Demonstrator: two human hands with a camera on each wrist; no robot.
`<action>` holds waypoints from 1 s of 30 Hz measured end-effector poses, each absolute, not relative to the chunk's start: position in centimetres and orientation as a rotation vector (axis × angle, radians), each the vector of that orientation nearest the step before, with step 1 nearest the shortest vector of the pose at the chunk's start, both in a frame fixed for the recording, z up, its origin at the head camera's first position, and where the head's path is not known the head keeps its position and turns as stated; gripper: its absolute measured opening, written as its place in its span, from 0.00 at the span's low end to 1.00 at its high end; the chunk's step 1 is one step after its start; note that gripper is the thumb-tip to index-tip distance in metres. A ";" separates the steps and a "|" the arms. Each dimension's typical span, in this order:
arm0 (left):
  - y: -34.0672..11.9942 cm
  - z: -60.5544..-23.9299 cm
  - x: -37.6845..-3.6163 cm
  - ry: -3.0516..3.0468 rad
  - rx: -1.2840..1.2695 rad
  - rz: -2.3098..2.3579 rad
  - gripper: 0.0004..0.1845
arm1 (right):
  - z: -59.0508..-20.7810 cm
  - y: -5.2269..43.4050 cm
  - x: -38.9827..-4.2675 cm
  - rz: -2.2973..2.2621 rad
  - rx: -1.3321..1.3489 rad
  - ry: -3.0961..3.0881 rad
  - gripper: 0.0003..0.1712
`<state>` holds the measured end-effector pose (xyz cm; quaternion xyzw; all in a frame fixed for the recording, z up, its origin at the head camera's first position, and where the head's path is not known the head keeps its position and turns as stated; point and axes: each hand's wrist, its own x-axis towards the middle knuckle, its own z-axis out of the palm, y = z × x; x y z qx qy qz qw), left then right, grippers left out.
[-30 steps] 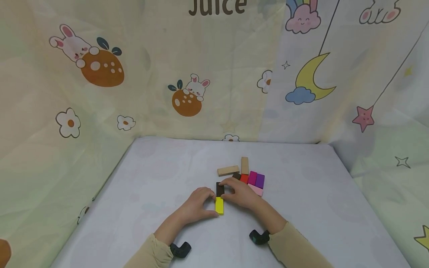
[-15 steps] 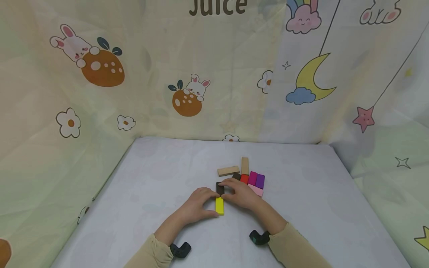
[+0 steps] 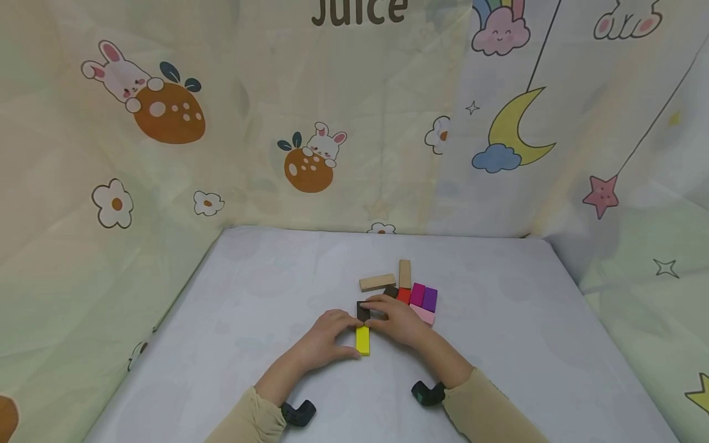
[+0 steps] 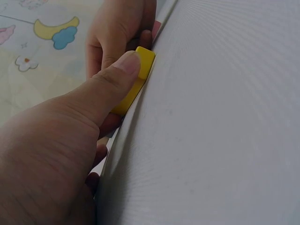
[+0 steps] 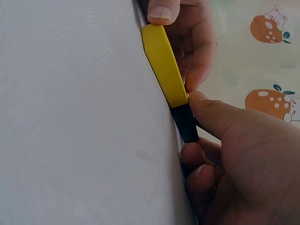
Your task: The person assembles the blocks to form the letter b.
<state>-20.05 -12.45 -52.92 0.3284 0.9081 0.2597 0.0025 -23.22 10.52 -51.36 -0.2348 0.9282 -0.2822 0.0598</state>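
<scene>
A yellow block lies flat on the white table, end to end with a dark brown block just beyond it. My left hand pinches the yellow block, thumb on its near end and fingers along its left side. The left wrist view shows that thumb pressed on the yellow block. My right hand pinches the dark block between thumb and fingers. In the right wrist view the yellow block butts against the dark block, with the right thumb at the joint.
Behind the right hand lies a cluster of blocks: two plain wooden ones, a red, a magenta, a purple and a pink. Printed cloth walls close in the table on three sides.
Almost nothing differs. The right hand's fingers have closed slightly further over the dark block; both blocks and the left hand stay in place.
</scene>
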 end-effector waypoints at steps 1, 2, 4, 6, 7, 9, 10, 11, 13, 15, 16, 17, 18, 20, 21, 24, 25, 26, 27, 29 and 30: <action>-12.5 -52.9 -20.0 2.847 1.026 0.813 0.33 | -51.4 10.5 -23.2 -0.850 -0.711 2.812 0.26; -12.5 -52.9 -20.1 2.844 1.020 0.812 0.33 | -51.4 10.5 -23.2 -0.849 -0.711 2.813 0.26; -12.5 -52.9 -20.1 2.841 1.012 0.808 0.33 | -51.4 10.5 -23.2 -0.851 -0.712 2.815 0.25; -12.5 -52.9 -20.1 2.839 1.018 0.810 0.33 | -51.3 10.4 -23.2 -0.858 -0.711 2.815 0.25; -12.5 -52.9 -20.1 2.840 1.022 0.807 0.33 | -51.3 10.4 -23.2 -0.864 -0.710 2.812 0.25; -12.5 -53.0 -20.1 2.845 1.028 0.800 0.33 | -51.3 10.4 -23.1 -0.868 -0.712 2.813 0.25; -12.5 -53.0 -20.1 2.848 1.029 0.796 0.34 | -51.3 10.4 -23.1 -0.870 -0.714 2.815 0.25; -12.5 -53.0 -20.1 2.850 1.029 0.794 0.35 | -51.3 10.4 -23.1 -0.870 -0.712 2.817 0.25; -12.5 -53.1 -20.0 2.858 1.025 0.776 0.38 | -51.3 10.4 -23.1 -0.884 -0.704 2.818 0.24; -12.4 -53.2 -20.0 2.863 1.027 0.758 0.40 | -51.4 10.4 -23.1 -0.906 -0.689 2.822 0.23; -12.4 -53.2 -20.0 2.863 1.033 0.741 0.41 | -51.4 10.4 -23.1 -0.917 -0.677 2.822 0.23; -12.4 -53.2 -20.1 2.864 1.045 0.725 0.42 | -51.4 10.4 -23.1 -0.930 -0.663 2.825 0.23; -12.4 -53.2 -20.1 2.868 1.060 0.707 0.42 | -51.4 10.4 -23.2 -0.944 -0.652 2.828 0.22; -12.4 -53.2 -20.1 2.869 1.086 0.680 0.41 | -51.3 10.4 -23.2 -0.956 -0.628 2.847 0.21; -12.4 -53.2 -20.1 2.871 1.092 0.665 0.41 | -51.3 10.4 -23.2 -0.958 -0.609 2.856 0.20; -12.4 -53.2 -20.2 2.869 1.081 0.653 0.40 | -51.2 10.3 -23.4 -0.960 -0.550 2.885 0.18; -12.4 -53.2 -20.2 2.867 1.068 0.650 0.40 | -51.2 10.3 -23.4 -0.961 -0.527 2.893 0.18; -12.4 -53.2 -20.2 2.865 1.057 0.646 0.40 | -51.2 10.3 -23.5 -0.960 -0.495 2.899 0.17; -12.3 -53.2 -20.2 2.863 1.047 0.644 0.40 | -51.2 10.3 -23.6 -0.963 -0.475 2.903 0.17; -12.3 -53.2 -20.2 2.859 1.036 0.644 0.40 | -51.2 10.3 -23.6 -0.977 -0.437 2.914 0.16; -12.3 -53.2 -20.2 2.857 1.029 0.642 0.40 | -51.2 10.4 -23.7 -0.983 -0.415 2.920 0.15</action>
